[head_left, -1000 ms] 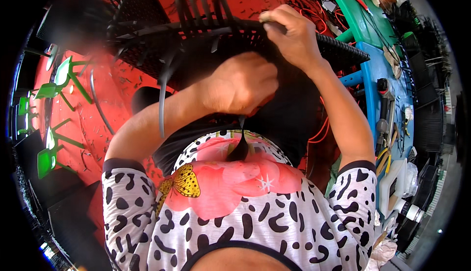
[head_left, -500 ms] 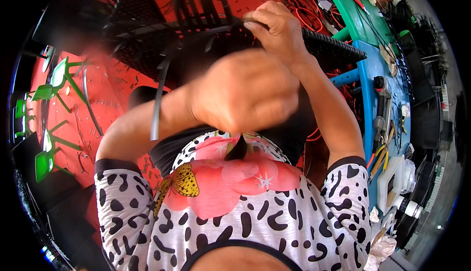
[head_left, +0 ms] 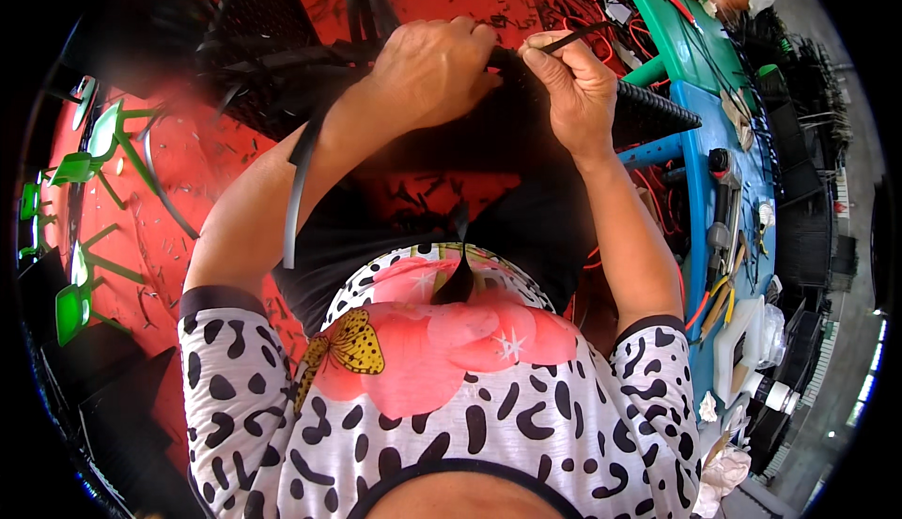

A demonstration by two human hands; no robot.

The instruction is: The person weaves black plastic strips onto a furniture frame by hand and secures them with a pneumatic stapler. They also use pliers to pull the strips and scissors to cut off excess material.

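Red flooring (head_left: 188, 171) fills the background, littered with short black offcuts. On the person's right a blue bench (head_left: 697, 190) runs along the frame, with a green table (head_left: 672, 30) beyond it; both carry tools and cables, too small to tell apart. Green plastic chairs (head_left: 89, 157) stand well apart on the person's left.

Largest among the work things is a black perforated plastic panel (head_left: 648, 110), a crate-like piece lying across the person's lap, its ridged edge reaching out toward the blue bench. More black lattice pieces (head_left: 268, 21) sit beyond it on the floor.

Both forearms rise from the lower edge and meet over the upper edge of the panel. The left hand (head_left: 427, 73) is clenched, knuckles up, pressed against the panel's top edge; what it grips is hidden under the fingers, so whether it holds the panel itself or a strap cannot be told. A long black plastic strip (head_left: 296, 190) hangs down beside the left forearm, curving toward the lap.

The right hand (head_left: 573, 87) sits just beside the left, nearly touching it. Its thumb and forefinger pinch a thin black tie (head_left: 573, 38), which points up and away toward the green table, its lower end at the panel's edge.
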